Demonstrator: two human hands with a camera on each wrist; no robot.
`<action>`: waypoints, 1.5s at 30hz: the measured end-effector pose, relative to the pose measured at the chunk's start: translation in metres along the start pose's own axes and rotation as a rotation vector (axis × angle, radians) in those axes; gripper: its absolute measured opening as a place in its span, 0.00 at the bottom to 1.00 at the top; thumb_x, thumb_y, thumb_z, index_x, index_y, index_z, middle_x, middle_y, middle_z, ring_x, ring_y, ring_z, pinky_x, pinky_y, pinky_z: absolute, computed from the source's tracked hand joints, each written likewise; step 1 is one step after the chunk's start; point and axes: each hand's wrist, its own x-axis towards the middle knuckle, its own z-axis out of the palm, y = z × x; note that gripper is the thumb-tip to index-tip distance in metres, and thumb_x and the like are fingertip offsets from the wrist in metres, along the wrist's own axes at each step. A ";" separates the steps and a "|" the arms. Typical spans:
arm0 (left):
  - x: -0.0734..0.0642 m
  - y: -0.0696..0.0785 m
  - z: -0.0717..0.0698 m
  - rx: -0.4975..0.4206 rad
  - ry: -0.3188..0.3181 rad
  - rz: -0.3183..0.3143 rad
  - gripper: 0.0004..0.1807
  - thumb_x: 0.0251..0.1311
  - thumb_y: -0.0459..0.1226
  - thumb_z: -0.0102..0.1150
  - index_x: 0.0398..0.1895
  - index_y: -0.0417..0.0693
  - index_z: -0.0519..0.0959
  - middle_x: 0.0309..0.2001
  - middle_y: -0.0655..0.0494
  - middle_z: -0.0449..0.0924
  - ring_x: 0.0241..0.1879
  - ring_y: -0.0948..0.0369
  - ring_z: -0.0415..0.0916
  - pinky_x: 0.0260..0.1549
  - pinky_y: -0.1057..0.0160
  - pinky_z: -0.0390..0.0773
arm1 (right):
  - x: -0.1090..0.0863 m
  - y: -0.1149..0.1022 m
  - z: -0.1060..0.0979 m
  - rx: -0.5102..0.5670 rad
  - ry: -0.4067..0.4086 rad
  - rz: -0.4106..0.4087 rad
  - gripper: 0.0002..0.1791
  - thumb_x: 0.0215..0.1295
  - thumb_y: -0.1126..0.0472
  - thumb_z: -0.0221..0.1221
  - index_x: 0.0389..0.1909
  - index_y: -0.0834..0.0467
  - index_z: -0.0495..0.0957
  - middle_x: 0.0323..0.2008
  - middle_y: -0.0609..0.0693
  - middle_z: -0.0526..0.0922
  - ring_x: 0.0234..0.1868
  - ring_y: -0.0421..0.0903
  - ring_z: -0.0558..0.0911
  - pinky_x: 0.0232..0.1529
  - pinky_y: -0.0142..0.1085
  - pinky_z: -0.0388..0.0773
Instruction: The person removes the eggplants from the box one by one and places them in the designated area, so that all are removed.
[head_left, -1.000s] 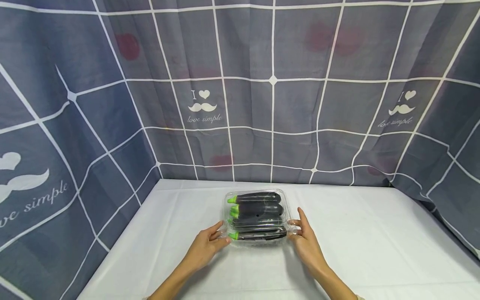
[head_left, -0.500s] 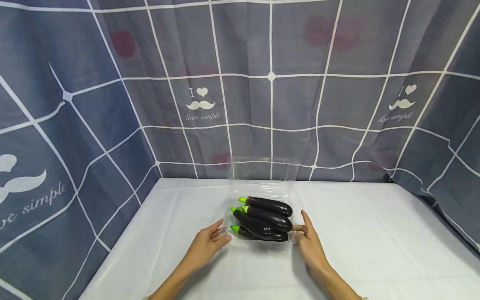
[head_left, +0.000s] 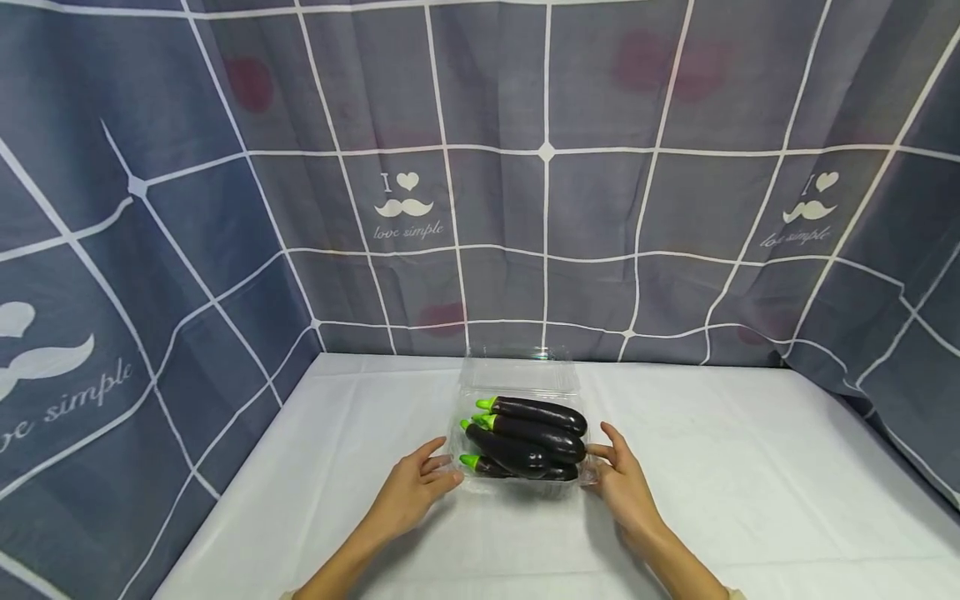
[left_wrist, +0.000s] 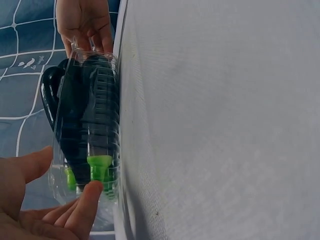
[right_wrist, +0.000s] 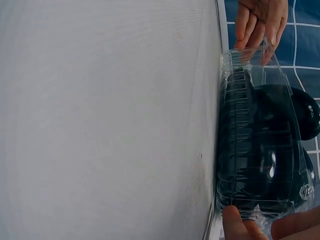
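Note:
A clear plastic clamshell box [head_left: 487, 487] sits on the white table, its hinged lid [head_left: 519, 377] tipped open toward the back. Several dark eggplants [head_left: 536, 435] with bright green stems [left_wrist: 99, 167] lie piled in the base, stems to the left and some rising above the rim. My left hand [head_left: 408, 493] holds the box's left end, thumb at the front corner and fingers along the side. At the other end my right hand [head_left: 626, 493] grips the box, its index finger raised. Part of the right fingers is hidden behind the box's side.
A white cloth [head_left: 720, 467] covers the table. Gridded grey-blue curtains [head_left: 487, 200] hang behind it and along both sides, close to the table's back edge.
The box's lid has swung up off the eggplants and then leaned back toward the curtain, uncovering them. Both hands stay at the box ends, the right one slightly farther right.

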 end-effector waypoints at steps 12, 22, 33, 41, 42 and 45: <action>0.001 0.000 0.001 0.008 0.008 -0.003 0.40 0.65 0.41 0.63 0.72 0.30 0.58 0.60 0.31 0.72 0.53 0.43 0.78 0.48 0.51 0.79 | 0.001 -0.005 -0.007 -0.023 0.006 0.044 0.34 0.69 0.74 0.42 0.76 0.61 0.49 0.62 0.65 0.70 0.50 0.52 0.76 0.45 0.36 0.76; 0.001 0.002 0.003 -0.001 0.016 -0.007 0.40 0.64 0.41 0.64 0.72 0.31 0.58 0.62 0.32 0.70 0.54 0.43 0.77 0.48 0.50 0.79 | -0.001 -0.012 -0.018 -0.026 0.037 -0.049 0.31 0.73 0.72 0.46 0.75 0.64 0.51 0.63 0.67 0.68 0.61 0.59 0.72 0.55 0.36 0.74; 0.002 0.000 0.002 0.020 0.044 -0.010 0.42 0.62 0.43 0.66 0.73 0.34 0.59 0.63 0.34 0.70 0.55 0.44 0.76 0.49 0.50 0.78 | 0.001 -0.030 -0.025 -0.105 0.042 -0.073 0.30 0.74 0.62 0.53 0.74 0.58 0.58 0.64 0.59 0.70 0.62 0.51 0.73 0.52 0.25 0.69; 0.006 -0.001 0.002 -0.002 0.026 -0.020 0.47 0.59 0.45 0.69 0.75 0.36 0.55 0.68 0.34 0.63 0.63 0.39 0.68 0.53 0.46 0.75 | 0.004 -0.039 -0.027 -0.087 0.045 -0.105 0.32 0.74 0.59 0.55 0.74 0.55 0.57 0.64 0.56 0.72 0.56 0.35 0.75 0.52 0.23 0.68; 0.006 0.000 0.002 -0.011 0.019 -0.018 0.48 0.58 0.45 0.69 0.76 0.37 0.54 0.69 0.34 0.62 0.63 0.39 0.67 0.53 0.46 0.75 | 0.004 -0.040 -0.027 -0.082 0.044 -0.109 0.32 0.74 0.59 0.55 0.74 0.56 0.57 0.64 0.56 0.72 0.56 0.36 0.75 0.52 0.23 0.68; 0.008 0.000 0.003 -0.027 0.004 -0.004 0.52 0.57 0.44 0.71 0.77 0.38 0.51 0.71 0.34 0.57 0.65 0.39 0.64 0.53 0.47 0.75 | 0.006 -0.042 -0.026 -0.072 0.039 -0.125 0.31 0.73 0.59 0.56 0.73 0.56 0.60 0.64 0.56 0.72 0.60 0.43 0.74 0.53 0.24 0.69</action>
